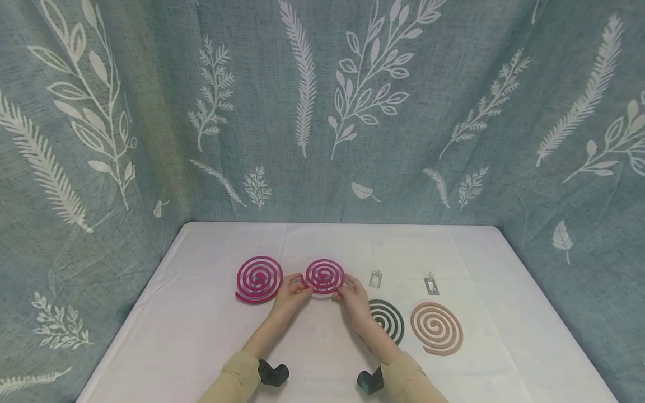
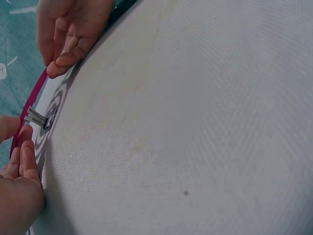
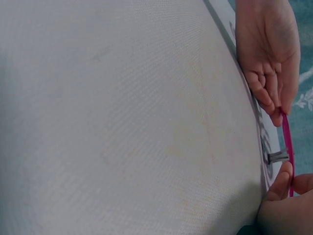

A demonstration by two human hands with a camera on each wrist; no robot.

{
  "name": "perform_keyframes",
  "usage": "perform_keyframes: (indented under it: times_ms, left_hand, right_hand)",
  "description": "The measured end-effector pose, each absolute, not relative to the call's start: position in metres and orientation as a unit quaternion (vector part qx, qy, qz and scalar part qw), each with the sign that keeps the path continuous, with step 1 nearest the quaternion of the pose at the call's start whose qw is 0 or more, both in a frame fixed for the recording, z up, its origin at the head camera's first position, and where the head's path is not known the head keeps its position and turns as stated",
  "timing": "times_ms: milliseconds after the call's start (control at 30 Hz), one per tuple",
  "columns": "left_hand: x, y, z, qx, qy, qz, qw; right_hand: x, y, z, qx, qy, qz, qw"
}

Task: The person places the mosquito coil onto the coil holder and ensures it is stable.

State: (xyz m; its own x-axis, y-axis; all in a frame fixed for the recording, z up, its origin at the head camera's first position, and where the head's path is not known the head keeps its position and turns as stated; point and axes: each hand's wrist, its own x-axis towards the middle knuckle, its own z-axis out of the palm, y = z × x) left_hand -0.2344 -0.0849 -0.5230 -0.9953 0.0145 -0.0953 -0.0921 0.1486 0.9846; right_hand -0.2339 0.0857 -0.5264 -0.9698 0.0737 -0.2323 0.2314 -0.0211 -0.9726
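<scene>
Both hands hold up a magenta mosquito coil [image 1: 325, 276] above the table. My left hand [image 1: 289, 299] pinches its left edge, and my right hand [image 1: 355, 301] pinches the right edge. Seen edge-on in the left wrist view, the coil has a small metal stand [image 2: 38, 118] joined to its underside near the centre. How the stand's tab sits in the spiral is too small to tell. Just left of my left hand, a second magenta coil [image 1: 259, 280] appears with something grey near its middle. My right forearm partly covers a dark green coil [image 1: 390, 320].
A brown coil [image 1: 436, 329] lies farther right. Two flat metal stands, one [image 1: 375, 279] behind the green coil and another [image 1: 431, 284] behind the brown one, rest on the white tablecloth [image 1: 322, 358]. A patterned blue-green curtain [image 1: 322, 190] hangs behind the table and along its sides.
</scene>
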Motion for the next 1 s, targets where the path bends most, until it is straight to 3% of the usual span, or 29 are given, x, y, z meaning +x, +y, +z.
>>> perform_keyframes:
  times_ms: [367,733,1000]
  left_hand:
    - [-0.235,-0.085,-0.522,-0.024,0.752,0.657,0.043]
    - [-0.235,-0.085,-0.521,-0.025,0.755,0.654,0.048]
    - [-0.221,-0.083,-0.492,-0.018,0.754,0.655,0.051]
  right_hand:
    - [-0.233,0.086,-0.523,0.107,0.688,-0.715,0.062]
    - [-0.218,0.085,-0.491,0.102,0.695,-0.709,0.066]
    - [-0.218,0.084,-0.491,0.104,0.698,-0.706,0.065]
